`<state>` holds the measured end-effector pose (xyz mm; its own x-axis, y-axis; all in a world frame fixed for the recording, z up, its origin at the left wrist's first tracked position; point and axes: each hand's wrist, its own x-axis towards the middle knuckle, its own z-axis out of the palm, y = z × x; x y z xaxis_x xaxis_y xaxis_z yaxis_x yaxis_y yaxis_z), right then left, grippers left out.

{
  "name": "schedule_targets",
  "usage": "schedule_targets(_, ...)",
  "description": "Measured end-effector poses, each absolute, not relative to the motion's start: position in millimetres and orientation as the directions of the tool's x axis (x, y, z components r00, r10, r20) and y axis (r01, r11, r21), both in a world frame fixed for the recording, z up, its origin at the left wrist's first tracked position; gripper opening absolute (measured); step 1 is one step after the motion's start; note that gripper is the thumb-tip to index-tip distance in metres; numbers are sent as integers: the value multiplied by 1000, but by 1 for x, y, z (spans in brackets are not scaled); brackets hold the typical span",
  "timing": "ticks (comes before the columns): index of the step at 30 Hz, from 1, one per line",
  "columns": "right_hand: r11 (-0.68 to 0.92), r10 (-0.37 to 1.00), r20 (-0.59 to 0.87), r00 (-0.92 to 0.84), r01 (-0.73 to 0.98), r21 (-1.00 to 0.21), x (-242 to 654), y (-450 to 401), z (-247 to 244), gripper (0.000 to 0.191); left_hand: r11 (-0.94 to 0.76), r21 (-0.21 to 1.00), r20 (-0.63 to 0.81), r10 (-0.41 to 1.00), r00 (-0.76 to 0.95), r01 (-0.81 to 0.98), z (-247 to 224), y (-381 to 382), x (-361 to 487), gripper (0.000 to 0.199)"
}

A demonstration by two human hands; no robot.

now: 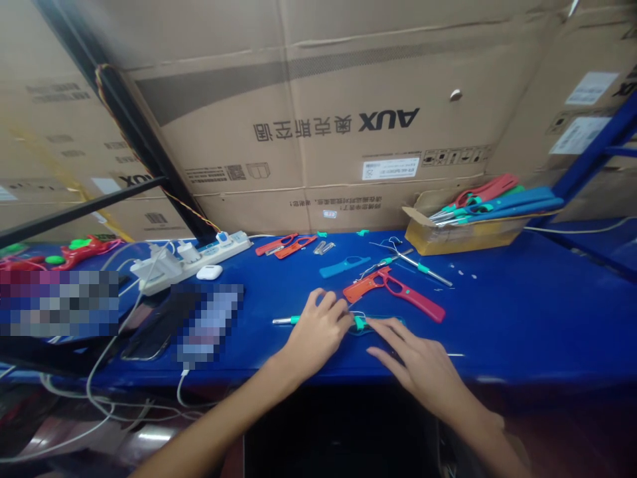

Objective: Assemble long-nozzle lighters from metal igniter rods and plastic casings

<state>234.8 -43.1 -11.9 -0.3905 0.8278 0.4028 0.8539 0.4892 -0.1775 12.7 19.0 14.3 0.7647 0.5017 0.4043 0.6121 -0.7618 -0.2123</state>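
Note:
Near the front edge of the blue table lies a lighter assembly with a metal tube pointing left and a green part with thin white wire. My left hand is bent over this assembly, its fingers curled and pressed down on it; the fingertips are partly hidden. My right hand touches the assembly's right side with its fingertips, thumb and fingers apart. A teal shell half shows beneath the green part. Just behind are an orange shell half and a red handle shell.
Behind lie a blue shell, a metal tube with wires and red shells. A cardboard box of lighters stands back right. Left are a power strip, an earphone case and phones.

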Motion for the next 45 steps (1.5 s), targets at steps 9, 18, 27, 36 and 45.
schedule_targets(9, 529, 764, 396, -509, 846, 66, 227, -30, 2, 47, -750, 112, 477, 616, 627, 652, 22, 14, -11, 23)
schedule_targets(18, 557, 777, 389, -495, 829, -57, 223, -21, -1, 33, -683, 308, 393, 726, 565, 663, 17, 21, -31, 16)
schedule_targets(27, 592, 775, 414, -478, 779, -207, 229, -20, -7, 29, -710, 295, 362, 702, 613, 639, 15, 16, -27, 21)
schedule_targets(36, 550, 811, 326, -485, 822, -148, 226, -23, -4, 32, -698, 135, 353, 697, 624, 703, 10, 9, -26, 20)
schedule_targets(45, 588, 755, 371, -541, 808, -18, 228, -24, -8, 47, -696, 278, 352, 715, 604, 662, 5, 8, -26, 20)
